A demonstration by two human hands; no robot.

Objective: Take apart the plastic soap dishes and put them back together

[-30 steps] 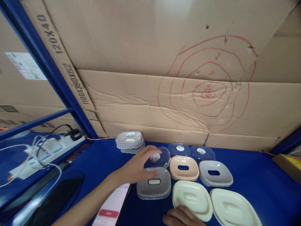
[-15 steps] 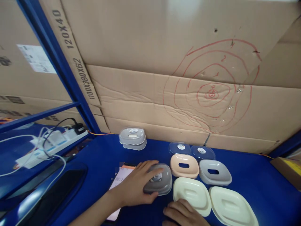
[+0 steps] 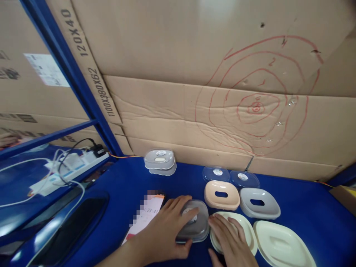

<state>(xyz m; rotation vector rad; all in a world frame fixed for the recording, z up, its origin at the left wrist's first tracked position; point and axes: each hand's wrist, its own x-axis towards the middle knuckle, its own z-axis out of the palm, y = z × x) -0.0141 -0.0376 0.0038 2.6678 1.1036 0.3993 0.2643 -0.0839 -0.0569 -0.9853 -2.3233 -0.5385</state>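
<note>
My left hand point(image 3: 175, 225) is closed around a rounded grey box with a clear lid point(image 3: 200, 226) and a round sticker, its thumb at the near side and fingers across the top. The box sits on the blue table. Just right of it, my right hand point(image 3: 229, 237) rests with fingers stretched over a cream oval dish point(image 3: 249, 231), hiding part of it. A second cream dish point(image 3: 280, 244) lies further right. Behind them are a peach ring-like piece with a slot point(image 3: 214, 202) and a similar grey piece point(image 3: 268, 204).
Two clear lids point(image 3: 207, 174) with stickers lie behind the slotted pieces. At the back, grey boxes with a clear lid point(image 3: 160, 163) are stacked. A phone point(image 3: 146, 215) lies beside my left forearm. Further left are a power strip with cables point(image 3: 50, 183) and a blue post point(image 3: 78, 74).
My right hand has moved up and forward onto the nearer cream dish, its fingers now straighter. My left hand stays on the grey box. The whole view has shifted slightly.
</note>
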